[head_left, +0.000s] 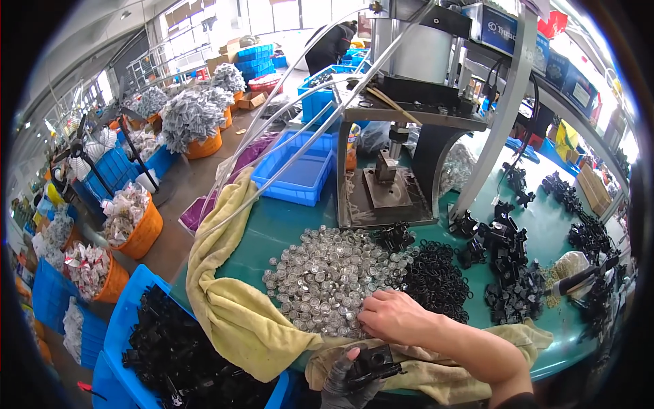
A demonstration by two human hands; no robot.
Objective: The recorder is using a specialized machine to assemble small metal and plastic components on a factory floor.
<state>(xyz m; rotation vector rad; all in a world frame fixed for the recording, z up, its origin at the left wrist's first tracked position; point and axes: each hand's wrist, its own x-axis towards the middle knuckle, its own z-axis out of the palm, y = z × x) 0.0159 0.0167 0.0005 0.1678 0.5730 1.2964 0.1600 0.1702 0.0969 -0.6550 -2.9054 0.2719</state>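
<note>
My left hand [340,387], in a dark grey glove with a bare thumb tip, is closed round a black plastic housing [371,362] near the table's front edge. Bare and reaching across from the right, my right hand [395,317] has its fingers curled down at the near edge of a heap of small clear plastic caps [327,273]. Whatever its fingertips pinch is hidden. Just beyond that hand lies a heap of black rubber rings [439,279]. A few black housings [395,236] sit at the back of the caps.
A metal press [388,184] stands behind the heaps, beside a blue tray [296,167]. Yellow cloths [238,320] drape the table edge. Black parts [504,245] cover the right side. At lower left is a blue bin [139,279] of black parts. Another person [327,48] is far back.
</note>
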